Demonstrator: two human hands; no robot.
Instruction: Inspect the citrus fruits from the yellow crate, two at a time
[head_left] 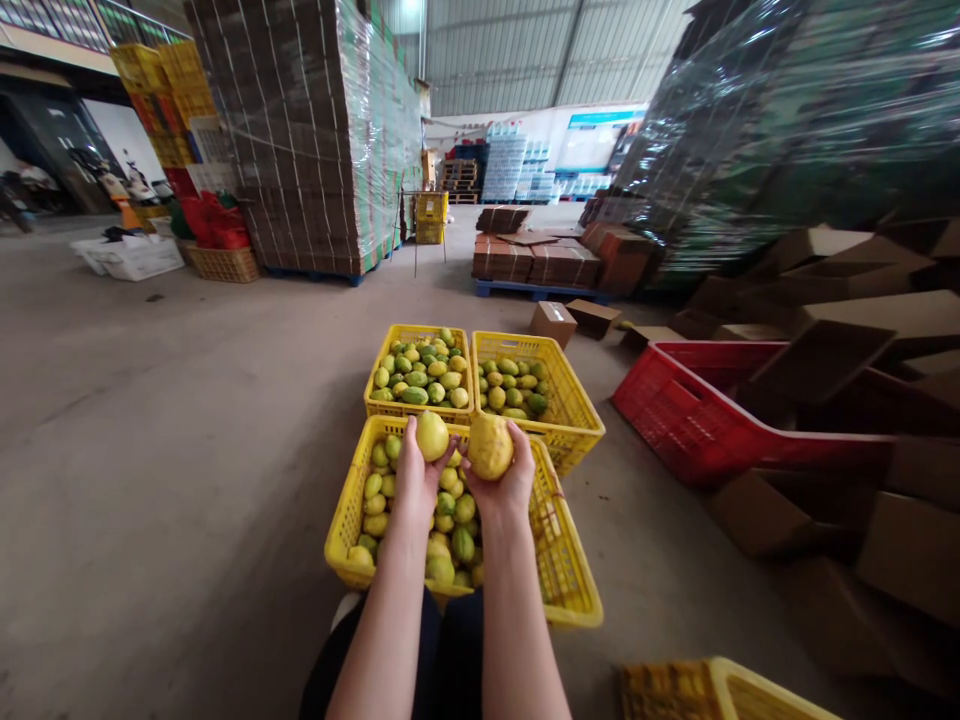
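Note:
My left hand [417, 472] is closed around a smooth pale-yellow lemon [432, 436]. In my right hand [511, 482] sits a larger, bumpy yellow lemon [491, 447], gripped from below and the side. Both hands are side by side over the near yellow crate [343, 520], which holds many yellow and green lemons [463, 544]. Just beyond stand two more yellow crates: the far left crate [420, 411] is well filled, while the far right crate [574, 412] has fruit toward its left side.
A red crate [652, 420] with cardboard boxes [787, 510] lies at the right. Another yellow crate [720, 690] shows at the bottom edge. Flattened cartons [529, 262] rest on a blue pallet [510, 290] ahead. Tall wrapped stacks [300, 140] rise on both sides.

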